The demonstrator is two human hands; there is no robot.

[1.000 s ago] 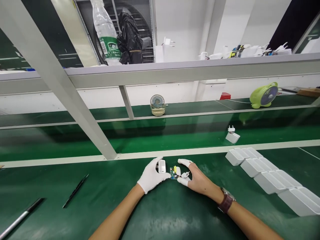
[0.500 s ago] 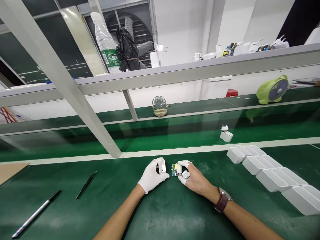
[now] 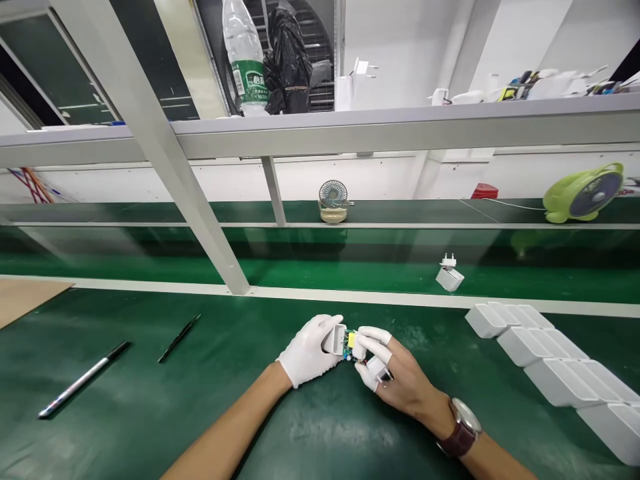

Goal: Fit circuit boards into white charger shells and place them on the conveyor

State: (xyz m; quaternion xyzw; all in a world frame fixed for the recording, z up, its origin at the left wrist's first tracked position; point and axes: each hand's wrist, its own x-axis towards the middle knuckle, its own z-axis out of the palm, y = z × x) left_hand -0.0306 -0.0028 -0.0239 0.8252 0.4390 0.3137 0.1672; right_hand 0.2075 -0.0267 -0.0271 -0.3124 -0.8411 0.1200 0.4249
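Note:
My left hand (image 3: 311,352), in a white glove, is closed around a small white plastic charger housing (image 3: 336,340) whose open end faces right. My right hand (image 3: 397,367), with white covers on its fingertips, pinches a circuit board (image 3: 350,345) bearing a yellow component. The board's left end is at the housing's mouth; how far inside it reaches I cannot tell. A white plug piece (image 3: 379,369) with metal pins sits under the right fingers, beside the board.
Rows of white housings (image 3: 555,363) stand at the right, with a plug and housing (image 3: 449,275) beyond the pale strip. A pen (image 3: 83,381) and a black tweezer-like tool (image 3: 179,339) lie left. A slanted post (image 3: 200,227) rises at the back left, near a small fan (image 3: 333,200).
The gap between board and housing has closed, and the board now meets the housing's open end. The housing has turned its mouth towards the right hand. The whole view has tilted slightly.

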